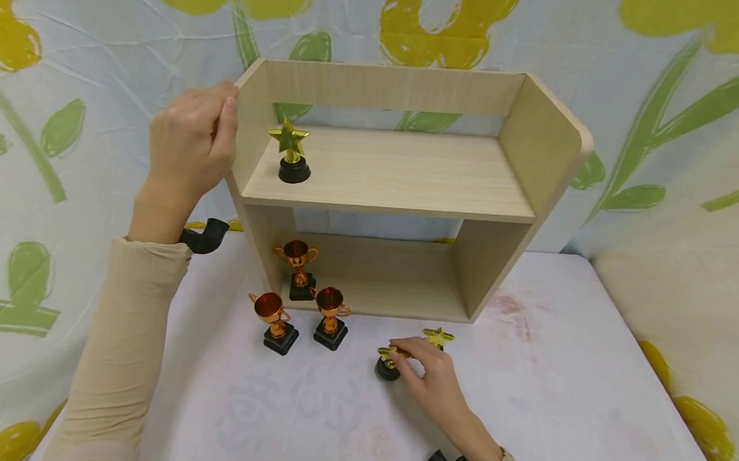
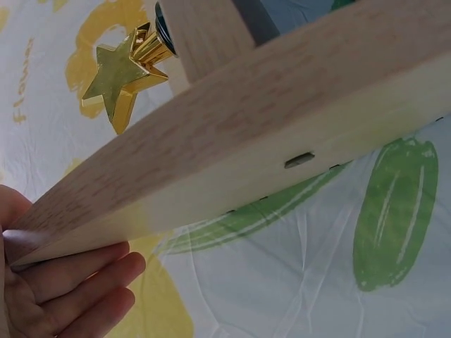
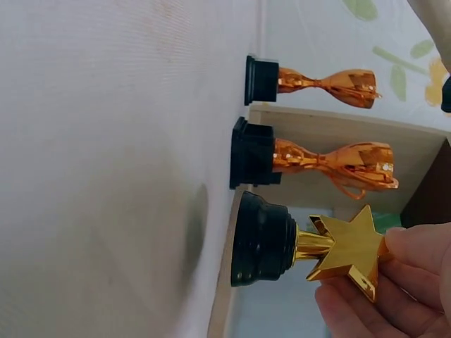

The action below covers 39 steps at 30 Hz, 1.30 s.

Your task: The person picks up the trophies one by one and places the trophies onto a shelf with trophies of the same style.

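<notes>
- Shiny gold star trophy with round black base (image 3: 313,244) is pinched at the star by the right hand (image 1: 432,383), before the two-tier pale wooden shelf (image 1: 397,170).
- Shelf's side is gripped by the left hand (image 1: 190,137).
- Trophy is judged light, rigid, slippery; stem hold advised.

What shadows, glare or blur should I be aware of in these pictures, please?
Head view: a soft shadow on the white cloth-covered table by the right hand; right wrist view: a blurred shadow near the round black base of the gold star trophy, glints on the nearer copper-coloured cup trophy; left wrist view: dimmer, the pale wooden shelf looking smeared in its grain.
</notes>
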### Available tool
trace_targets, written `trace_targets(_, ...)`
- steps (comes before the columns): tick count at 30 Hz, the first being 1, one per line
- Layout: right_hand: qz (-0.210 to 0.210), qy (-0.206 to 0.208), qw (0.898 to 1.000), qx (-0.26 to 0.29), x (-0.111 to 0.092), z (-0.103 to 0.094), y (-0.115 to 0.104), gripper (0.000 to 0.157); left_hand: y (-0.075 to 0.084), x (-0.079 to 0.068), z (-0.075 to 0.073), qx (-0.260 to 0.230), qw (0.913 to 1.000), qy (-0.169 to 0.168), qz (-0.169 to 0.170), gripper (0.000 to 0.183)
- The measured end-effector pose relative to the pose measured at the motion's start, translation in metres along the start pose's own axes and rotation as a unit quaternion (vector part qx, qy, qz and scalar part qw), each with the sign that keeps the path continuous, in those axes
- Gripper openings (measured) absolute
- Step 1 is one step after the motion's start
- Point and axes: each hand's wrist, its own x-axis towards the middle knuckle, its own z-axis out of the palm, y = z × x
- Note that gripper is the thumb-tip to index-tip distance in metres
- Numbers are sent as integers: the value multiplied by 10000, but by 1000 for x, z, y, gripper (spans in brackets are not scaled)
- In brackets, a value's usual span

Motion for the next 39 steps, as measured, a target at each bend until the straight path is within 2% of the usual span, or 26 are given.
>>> trace_targets(2, 66, -28, 10000, 10, 1, -2, -1, 23, 0, 1, 1, 24, 10000, 2, 78, 36)
trace_targets(9, 136, -166, 9998, 43, 5, -6, -4, 20, 0, 1, 2, -13, 10000, 28, 12, 37)
trace_targets(20, 95, -37, 9999, 35, 10, -11, -8, 21, 1, 0, 3, 17, 9999, 96, 44, 37)
trace_targets(29, -132, 171, 9997, -61, 15, -13, -10, 25, 0, 0, 3, 63, 9999, 52, 92, 38)
trace_targets(32, -244, 237, 9994, -53, 17, -14, -11, 25, 0, 0, 3, 25, 10000, 70, 4, 37)
trace_targets(39, -366, 310, 9988, 15, 20, -14, -14, 25, 6, 0, 4, -150, 9983, 129, -549, 33)
